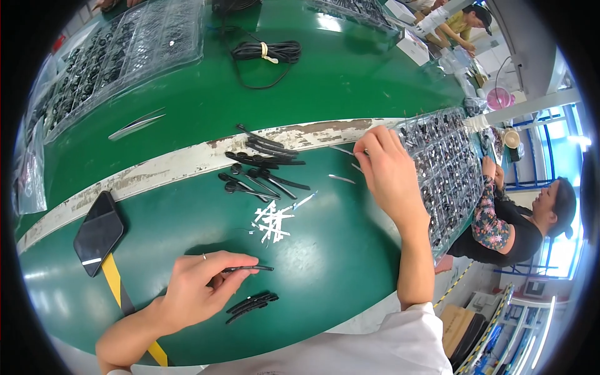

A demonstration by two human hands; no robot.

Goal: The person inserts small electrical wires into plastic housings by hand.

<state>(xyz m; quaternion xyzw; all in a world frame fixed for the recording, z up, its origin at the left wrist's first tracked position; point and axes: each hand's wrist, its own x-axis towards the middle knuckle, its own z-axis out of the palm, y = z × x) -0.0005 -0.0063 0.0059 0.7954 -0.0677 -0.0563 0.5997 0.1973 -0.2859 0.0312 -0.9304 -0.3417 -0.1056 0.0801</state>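
Observation:
My left hand [197,287] pinches a thin black strip-like part [250,268] between thumb and fingertips, above the green table. Just beyond it lies a loose heap of small white strips [272,222]. A short stack of similar black parts [252,304] rests on the near side. Farther off, several black parts with rounded ends [265,160] lie in a bunch. My right hand [387,169] is closed on slim silver prongs that look like tweezers [343,150], partly hidden by the fingers. A small pale sliver [342,179] lies below them.
A dark phone [100,232] lies at left by yellow-black tape [112,278]. Other tweezers [137,123] rest beyond the worn white strip [125,170]. Compartment trays of small parts stand at right [440,169] and far left [119,56]. A tied black cable [269,52] lies far off; co-workers sit right.

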